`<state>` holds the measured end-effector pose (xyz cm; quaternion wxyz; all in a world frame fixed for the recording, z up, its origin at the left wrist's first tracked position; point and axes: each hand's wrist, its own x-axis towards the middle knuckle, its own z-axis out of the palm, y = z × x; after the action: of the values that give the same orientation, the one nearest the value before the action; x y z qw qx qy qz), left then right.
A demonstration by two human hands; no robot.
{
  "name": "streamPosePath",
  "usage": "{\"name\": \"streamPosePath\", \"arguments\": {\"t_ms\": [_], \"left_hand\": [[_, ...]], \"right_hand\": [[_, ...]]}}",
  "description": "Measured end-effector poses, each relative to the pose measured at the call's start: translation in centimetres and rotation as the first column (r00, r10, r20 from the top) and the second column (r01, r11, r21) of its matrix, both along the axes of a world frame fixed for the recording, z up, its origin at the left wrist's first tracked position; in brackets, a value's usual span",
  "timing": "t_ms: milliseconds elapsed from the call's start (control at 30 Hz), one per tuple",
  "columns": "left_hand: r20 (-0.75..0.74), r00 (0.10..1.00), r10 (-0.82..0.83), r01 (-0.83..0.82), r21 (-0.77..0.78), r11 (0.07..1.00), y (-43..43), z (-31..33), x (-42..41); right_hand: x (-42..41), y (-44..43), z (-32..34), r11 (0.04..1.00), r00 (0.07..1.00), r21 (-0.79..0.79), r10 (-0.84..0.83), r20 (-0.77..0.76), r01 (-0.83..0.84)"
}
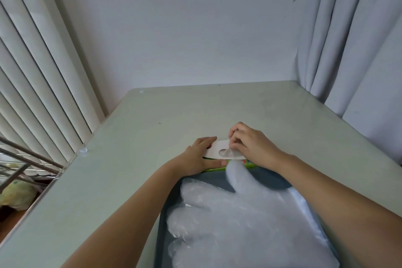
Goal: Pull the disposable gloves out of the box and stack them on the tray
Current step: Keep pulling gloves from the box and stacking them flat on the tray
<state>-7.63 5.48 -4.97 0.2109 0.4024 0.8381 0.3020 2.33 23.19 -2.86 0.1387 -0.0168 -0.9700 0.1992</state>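
Clear, crinkled plastic gloves (239,220) lie piled on one dark blue-grey tray (267,178) at the near side of the pale green desk (130,159); I cannot tell how many. Just beyond is one white-topped cardboard box (214,148). The left hand (199,156) grips its left end. The right hand (250,143) pinches a protruding glove (226,153) at the oval opening.

White-topped, green-sided box (217,147) lies flat at the dark tray's (268,178) far edge. A glove (227,153) shows in its oval opening. Clear gloves (239,222) lie stacked on the tray, fingers pointing left.
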Motion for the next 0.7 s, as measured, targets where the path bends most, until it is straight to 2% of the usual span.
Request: {"name": "streamPosePath", "arguments": {"t_ms": [200,267,367,400,533,633,700], "left_hand": [[-0.002,1.000,-0.010,0.010,0.009,1.000,0.1,0.0,0.0],[0.002,1.000,-0.007,0.007,0.005,1.000,-0.1,-0.2,-0.1],[-0.001,1.000,-0.004,0.004,0.007,1.000,0.0,-0.2,-0.1],[-0.007,1.000,-0.003,0.003,0.007,1.000,0.0,-0.2,0.0],[-0.050,0.999,-0.018,0.016,-0.034,0.999,0.1,0.1,0.2],[-0.097,0.994,-0.044,0.035,-0.099,0.994,0.3,0.7,0.3],[-0.113,0.992,-0.051,0.037,-0.128,0.991,0.3,1.0,0.4]], "right_hand": [[-0.9,0.2,0.1,0.991,0.991,-0.034,-0.128,-0.039,0.126],[-1.0,0.1,0.3,0.983,0.992,-0.137,-0.126,-0.009,0.123],[-0.6,0.3,0.8,0.926,0.995,-0.371,-0.038,0.087,0.068],[-0.5,0.4,0.9,0.931,0.995,-0.361,-0.025,0.099,0.060],[-0.1,0.1,1.0,0.932,0.997,-0.356,-0.072,-0.005,0.066],[0.1,-0.6,2.2,0.890,0.986,-0.452,-0.115,-0.118,0.050],[0.6,-0.9,3.9,0.821,0.955,-0.571,-0.186,-0.230,0.023]]}}
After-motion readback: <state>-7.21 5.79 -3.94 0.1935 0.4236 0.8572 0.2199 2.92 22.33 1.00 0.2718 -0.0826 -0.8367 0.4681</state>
